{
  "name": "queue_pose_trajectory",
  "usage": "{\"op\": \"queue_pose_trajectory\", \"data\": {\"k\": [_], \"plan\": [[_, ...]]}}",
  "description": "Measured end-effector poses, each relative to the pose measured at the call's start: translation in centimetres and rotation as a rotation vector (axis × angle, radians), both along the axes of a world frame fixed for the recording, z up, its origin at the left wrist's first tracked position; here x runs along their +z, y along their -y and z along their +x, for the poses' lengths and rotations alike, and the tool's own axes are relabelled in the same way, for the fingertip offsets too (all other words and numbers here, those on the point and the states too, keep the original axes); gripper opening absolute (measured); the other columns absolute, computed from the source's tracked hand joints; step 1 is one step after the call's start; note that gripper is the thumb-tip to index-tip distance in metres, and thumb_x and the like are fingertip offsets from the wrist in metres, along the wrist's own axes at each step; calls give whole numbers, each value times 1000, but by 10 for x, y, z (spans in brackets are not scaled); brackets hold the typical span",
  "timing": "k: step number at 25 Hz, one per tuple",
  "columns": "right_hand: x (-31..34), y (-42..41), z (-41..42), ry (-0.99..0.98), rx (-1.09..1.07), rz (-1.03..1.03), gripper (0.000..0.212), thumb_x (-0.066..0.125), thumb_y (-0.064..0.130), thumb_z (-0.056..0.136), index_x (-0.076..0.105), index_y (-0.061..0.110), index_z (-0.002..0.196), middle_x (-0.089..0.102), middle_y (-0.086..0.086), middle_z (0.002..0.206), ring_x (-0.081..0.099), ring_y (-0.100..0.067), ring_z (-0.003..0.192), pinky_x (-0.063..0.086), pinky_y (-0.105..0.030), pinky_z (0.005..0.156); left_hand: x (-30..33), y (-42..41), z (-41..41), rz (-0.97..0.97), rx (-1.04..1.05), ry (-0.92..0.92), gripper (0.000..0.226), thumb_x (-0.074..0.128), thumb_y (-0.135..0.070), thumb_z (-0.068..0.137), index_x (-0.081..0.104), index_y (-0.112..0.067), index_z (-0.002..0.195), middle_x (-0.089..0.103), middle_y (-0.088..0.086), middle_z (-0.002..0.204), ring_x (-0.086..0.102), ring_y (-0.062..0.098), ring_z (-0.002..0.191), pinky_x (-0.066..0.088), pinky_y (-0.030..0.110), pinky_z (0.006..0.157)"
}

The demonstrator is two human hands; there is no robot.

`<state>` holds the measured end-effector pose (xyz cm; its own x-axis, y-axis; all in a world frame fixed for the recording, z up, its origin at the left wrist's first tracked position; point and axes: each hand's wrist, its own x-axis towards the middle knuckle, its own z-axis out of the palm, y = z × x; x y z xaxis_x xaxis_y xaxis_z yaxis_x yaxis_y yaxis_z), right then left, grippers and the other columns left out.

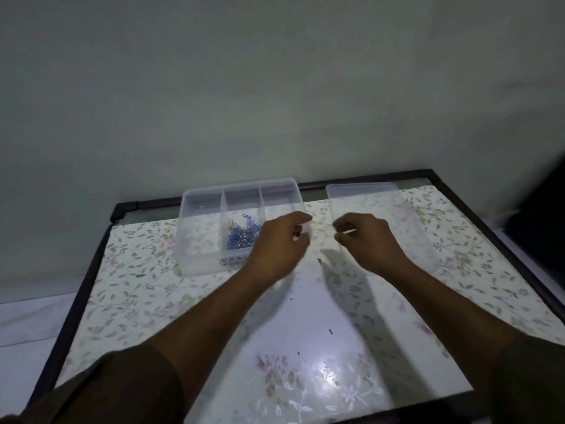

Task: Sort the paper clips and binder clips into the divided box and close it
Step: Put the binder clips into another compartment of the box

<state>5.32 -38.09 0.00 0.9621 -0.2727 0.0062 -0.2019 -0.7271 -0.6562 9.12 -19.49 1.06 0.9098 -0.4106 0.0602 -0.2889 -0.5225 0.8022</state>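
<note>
A clear plastic divided box (195, 240) with three compartments stands open at the back left of the table. Blue paper clips (243, 235) lie in a heap in its middle compartment. The left compartment looks empty. My left hand (281, 243) hovers over the right compartment and hides its contents; its fingers are curled and pinched on something small and pale that I cannot make out. The clear lid (397, 209) lies flat to the right of the box. My right hand (367, 240) is over the lid's left edge, fingers closed around a thin pale piece.
The table (137, 301) has a floral glossy cover and a dark frame, with a wall close behind it. A few tiny dark specks (330, 332) lie on the cover near the middle. A dark object (544, 228) stands off the table's right side.
</note>
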Motion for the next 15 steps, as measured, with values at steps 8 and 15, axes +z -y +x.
{"op": "queue_pose_trajectory", "data": {"k": [8,15], "plan": [[-44,110,-59,-269,-383,-323,48,64,39,91,57,16,133,59,-14,132,57,-34,121,49,-43,94,-73,96,-25,583,-458,4,71,51,-48,97,27,-17,156,13,14,167,18,30,152,19,36,121],[-56,140,-57,-291,-581,22,75,73,49,83,43,12,141,57,-18,137,58,-39,121,51,-50,99,-95,109,-49,370,-403,-44,58,49,-45,100,39,-20,151,15,8,168,12,22,154,14,30,120]]}}
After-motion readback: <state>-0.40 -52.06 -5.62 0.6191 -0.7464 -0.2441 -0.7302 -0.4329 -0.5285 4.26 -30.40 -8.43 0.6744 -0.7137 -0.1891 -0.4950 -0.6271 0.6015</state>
